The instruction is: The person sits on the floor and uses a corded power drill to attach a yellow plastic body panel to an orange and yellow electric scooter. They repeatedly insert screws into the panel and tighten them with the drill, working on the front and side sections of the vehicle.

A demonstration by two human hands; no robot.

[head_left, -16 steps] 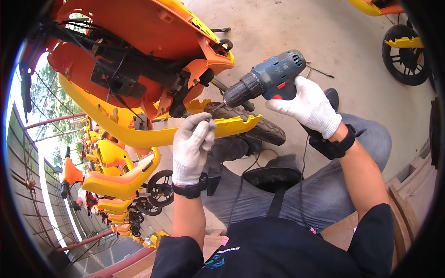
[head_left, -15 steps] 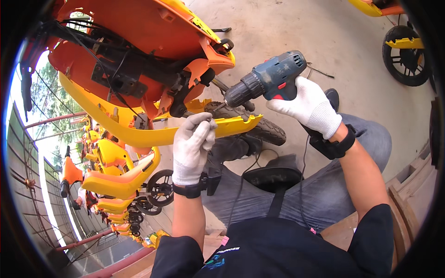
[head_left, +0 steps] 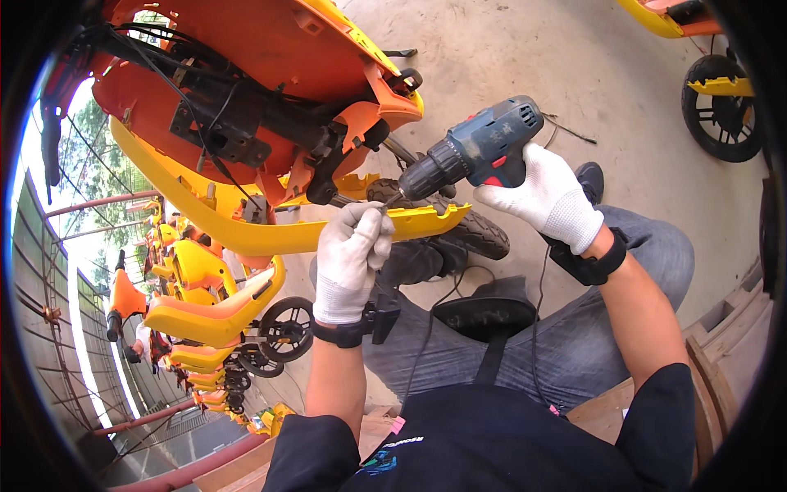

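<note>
My right hand (head_left: 551, 195), in a white knit glove, grips the handle of a dark blue and black cordless drill (head_left: 490, 141). The drill lies tilted, with its chuck (head_left: 430, 170) toward the lower left. My left hand (head_left: 351, 250), also gloved, is closed in a pinch just at the tip of the thin bit (head_left: 393, 199). What sits between its fingertips is too small and hidden to name. Right behind the pinch runs a long yellow curved panel (head_left: 275, 238) of a scooter, whose orange underside (head_left: 246, 49) and black frame parts (head_left: 238, 119) show above.
A tyre (head_left: 475, 232) of the scooter lies beyond the yellow panel. Many yellow and orange scooters (head_left: 205, 320) stand in a row at the left. Another wheel (head_left: 715, 107) is at the far right. A cable (head_left: 430, 328) hangs by my legs, and wooden boards (head_left: 713, 377) are at the lower right.
The drill and both hands have shifted slightly right in the picture, and so has the scooter. The bit tip has come closer to my left fingertips. Both grips stay the same.
</note>
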